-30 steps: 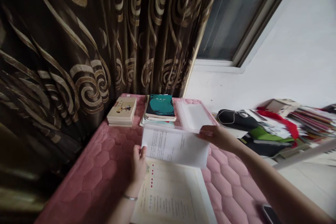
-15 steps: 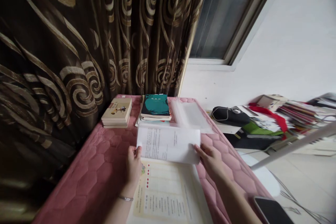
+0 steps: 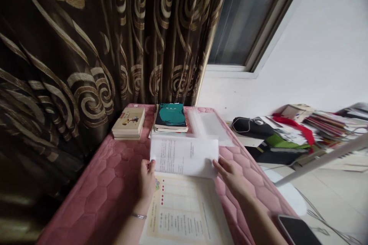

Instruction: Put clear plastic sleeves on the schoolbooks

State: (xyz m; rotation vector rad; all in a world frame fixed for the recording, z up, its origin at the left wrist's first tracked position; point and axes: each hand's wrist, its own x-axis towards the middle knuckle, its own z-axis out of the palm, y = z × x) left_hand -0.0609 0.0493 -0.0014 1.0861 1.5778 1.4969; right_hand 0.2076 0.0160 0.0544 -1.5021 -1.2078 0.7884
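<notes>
A white printed sheet (image 3: pixel 184 157), its text running sideways, is held by its two short edges. My left hand (image 3: pixel 147 174) grips the left edge, thumb on top. On the right edge, my right hand (image 3: pixel 227 170) pinches with thumb and fingers. Below the sheet lies a cream printed page (image 3: pixel 184 208) with red dots and text, partly under my left forearm. Whether sheet and page belong to one book, I cannot tell. Just beyond the sheet is a stack of books (image 3: pixel 171 116) with a teal cover on top.
Another stack of beige books (image 3: pixel 128 122) stands at the far left of the pink quilted surface (image 3: pixel 115 176). Clear plastic sheets (image 3: pixel 211 126) lie at the far right. A dark phone-like device (image 3: pixel 297 229) rests near the right edge. Papers and folders (image 3: pixel 330 120) are piled along the wall.
The white sheet's lower right part has shifted up very slightly. Both hands keep their hold on its edges, and the other things stay in place.
</notes>
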